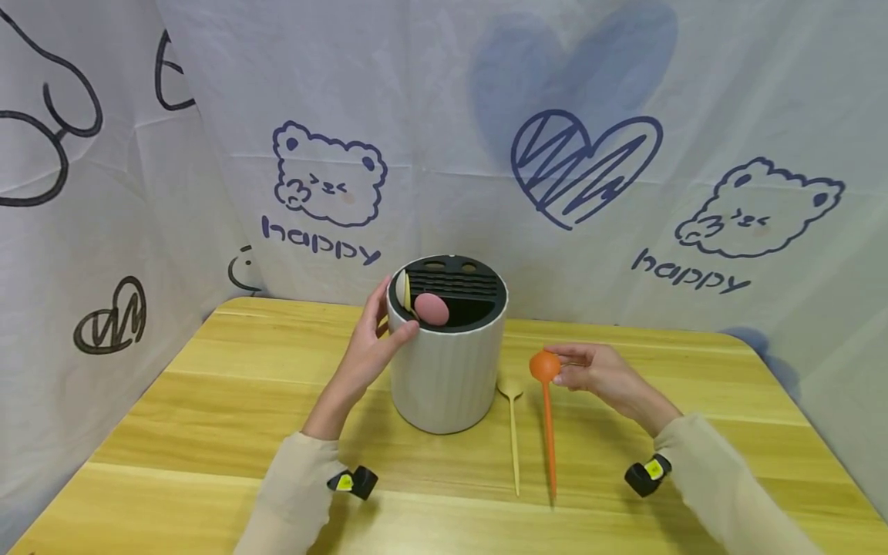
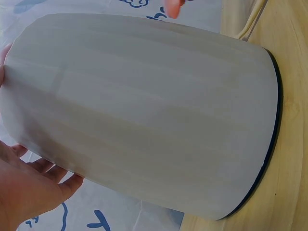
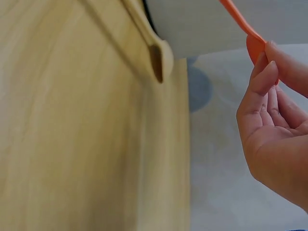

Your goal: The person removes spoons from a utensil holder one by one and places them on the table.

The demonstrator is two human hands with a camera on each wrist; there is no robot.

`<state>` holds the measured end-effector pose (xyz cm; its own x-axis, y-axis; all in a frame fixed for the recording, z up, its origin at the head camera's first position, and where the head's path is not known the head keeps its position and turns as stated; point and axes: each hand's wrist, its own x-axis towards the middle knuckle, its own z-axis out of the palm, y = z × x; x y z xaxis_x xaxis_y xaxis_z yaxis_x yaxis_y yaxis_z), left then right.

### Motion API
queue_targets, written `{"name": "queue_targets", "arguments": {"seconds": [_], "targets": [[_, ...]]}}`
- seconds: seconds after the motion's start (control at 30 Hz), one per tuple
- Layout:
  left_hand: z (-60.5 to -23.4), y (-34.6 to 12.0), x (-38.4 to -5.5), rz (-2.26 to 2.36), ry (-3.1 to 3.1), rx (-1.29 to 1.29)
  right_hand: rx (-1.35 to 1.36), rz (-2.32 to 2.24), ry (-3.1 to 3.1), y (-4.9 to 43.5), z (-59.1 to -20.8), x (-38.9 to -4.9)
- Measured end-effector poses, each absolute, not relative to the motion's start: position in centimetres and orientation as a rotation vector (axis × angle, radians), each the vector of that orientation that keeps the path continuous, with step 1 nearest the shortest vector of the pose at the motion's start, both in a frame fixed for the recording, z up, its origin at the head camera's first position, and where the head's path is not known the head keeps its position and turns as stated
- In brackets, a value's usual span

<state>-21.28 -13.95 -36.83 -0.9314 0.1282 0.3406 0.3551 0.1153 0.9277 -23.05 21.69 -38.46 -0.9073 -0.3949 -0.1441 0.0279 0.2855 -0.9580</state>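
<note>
A white ribbed utensil holder (image 1: 444, 378) with a black slotted top stands upright on the table. My left hand (image 1: 368, 347) grips its left side, thumb near the front rim; the left wrist view shows fingers against the holder's wall (image 2: 144, 115). A pink spoon head (image 1: 432, 309) and pale spoon heads (image 1: 403, 289) stick out of the top's left part. To the right of the holder, my right hand (image 1: 603, 374) pinches an orange spoon (image 1: 544, 366) by its bowl end, its handle pointing toward me. Between them lies a cream-coloured spoon (image 1: 512, 432).
The wooden table (image 1: 229, 408) reaches a white cloth backdrop (image 1: 451, 193) printed with bears and hearts. Small black cameras sit on both wrists. The holder's top has two round holes at the back, a row of slots and a larger dark opening in front.
</note>
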Motion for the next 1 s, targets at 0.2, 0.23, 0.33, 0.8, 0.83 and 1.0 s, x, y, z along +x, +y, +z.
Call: {"name": "queue_targets", "arguments": {"seconds": [0.2, 0.23, 0.33, 0.8, 0.83, 1.0], "targets": [[-36.8, -13.9, -21.3, -1.921, -2.206, -0.49, -0.368, -1.686, 2.155, 22.2, -40.0, -23.5], [-36.8, -13.9, -21.3, -1.92, -2.207, -0.491, -0.368, -1.682, 2.155, 22.3, -40.3, -23.5], [-36.8, -13.9, -21.3, -1.918, -2.209, -0.485, -0.362, -1.671, 2.156, 22.4, -41.0, -23.6], [-36.9, -13.9, -21.2, -1.923, -2.212, -0.478, -0.252, -1.62, 2.174, 22.1, -42.8, -23.9], [-36.8, -13.9, -21.2, -1.922, -2.212, -0.48, -0.247, -1.613, 2.179, 22.1, -42.9, -24.0], [-36.9, -14.0, -21.3, -1.92, -2.21, -0.484, -0.226, -1.598, 2.181, 21.9, -43.4, -24.4]]}}
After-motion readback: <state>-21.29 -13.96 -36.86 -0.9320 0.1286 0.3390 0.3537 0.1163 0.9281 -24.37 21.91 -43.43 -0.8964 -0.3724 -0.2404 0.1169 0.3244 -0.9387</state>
